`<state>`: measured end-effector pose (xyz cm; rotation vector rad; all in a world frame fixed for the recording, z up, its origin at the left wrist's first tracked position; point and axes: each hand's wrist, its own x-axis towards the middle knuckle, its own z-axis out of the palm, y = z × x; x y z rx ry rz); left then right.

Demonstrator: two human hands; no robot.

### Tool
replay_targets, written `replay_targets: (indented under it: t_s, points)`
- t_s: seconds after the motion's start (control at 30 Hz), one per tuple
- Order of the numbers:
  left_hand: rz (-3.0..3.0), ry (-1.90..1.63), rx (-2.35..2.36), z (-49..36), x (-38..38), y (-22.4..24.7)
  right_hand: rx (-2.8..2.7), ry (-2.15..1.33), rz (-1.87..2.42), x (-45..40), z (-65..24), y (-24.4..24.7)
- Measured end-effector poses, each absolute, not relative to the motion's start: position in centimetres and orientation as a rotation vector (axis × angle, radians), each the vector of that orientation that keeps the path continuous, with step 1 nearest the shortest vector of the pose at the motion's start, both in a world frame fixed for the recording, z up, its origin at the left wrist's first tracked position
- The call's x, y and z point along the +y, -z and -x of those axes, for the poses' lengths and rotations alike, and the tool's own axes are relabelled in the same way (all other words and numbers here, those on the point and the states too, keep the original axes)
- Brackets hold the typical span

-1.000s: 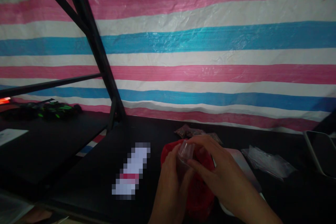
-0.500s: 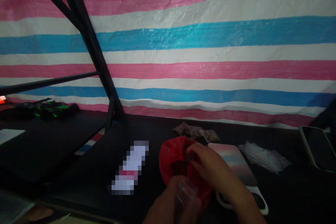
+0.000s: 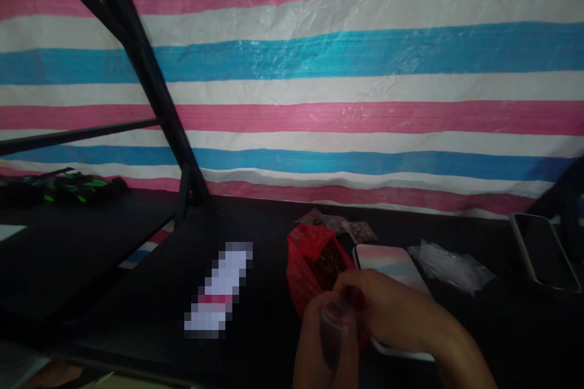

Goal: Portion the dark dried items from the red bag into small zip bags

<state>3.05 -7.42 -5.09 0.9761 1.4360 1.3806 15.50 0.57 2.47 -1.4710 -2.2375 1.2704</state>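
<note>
A small clear plastic bag (image 3: 332,327) is held upright, its mouth spread, in my left hand (image 3: 306,340). My right hand (image 3: 392,310) reaches over that mouth with its fingers bunched together; what they hold, if anything, is hidden. Just behind both hands, a red plastic bag (image 3: 303,264) stands open with dark reddish-brown bits inside. Several small filled clear packets (image 3: 362,232) lie beyond it. Partly under my right wrist is a flat pink-and-blue patterned object (image 3: 387,253) with a white edge.
Flat clear bags (image 3: 451,267) are stacked to the right, with a phone (image 3: 542,252) farther right. A blurred-out white sheet (image 3: 221,289) lies left. Beyond the black metal post (image 3: 146,76) sits a green-and-black toy car (image 3: 79,188). Striped sheeting (image 3: 319,91) hangs behind.
My right hand has come out of the red bag to the mouth of the clear bag. The red bag's opening now shows its contents. The view has shifted slightly.
</note>
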Motion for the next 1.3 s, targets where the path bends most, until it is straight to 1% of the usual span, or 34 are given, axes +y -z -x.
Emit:
replay_targets:
  t_s: [0.13,0.23,0.3,0.43,0.53,0.87,1.1,1.3]
  points:
    - [-0.796,-1.558,1.535,-0.6,-6.5,5.1,-2.201,-1.372,1.262,0.9,-13.8,-1.6]
    - [-0.703,-1.567,1.549,1.8,-5.6,5.2,-2.181,-1.399,1.15,1.6,-12.9,-0.6]
    - [-0.65,-1.595,1.605,2.9,-5.0,5.2,-2.136,-1.295,1.136,2.4,-12.5,0.1]
    - [-0.638,-1.684,1.649,3.3,-4.4,5.2,-2.054,-0.864,1.276,4.0,-11.7,1.7]
    - [-0.615,-1.728,1.673,3.2,-4.1,5.0,-2.07,-0.757,1.318,4.6,-11.0,2.7]
    - [-0.484,-1.891,1.483,4.1,-3.3,5.0,-2.111,-1.029,1.253,3.2,-11.1,2.6]
    - [-0.692,-1.897,1.47,4.2,-3.4,3.9,-1.985,-1.203,1.213,3.1,-11.2,2.1]
    - [-0.875,-1.86,1.406,5.1,-3.3,4.2,-1.777,-1.298,1.288,3.4,-10.9,2.0]
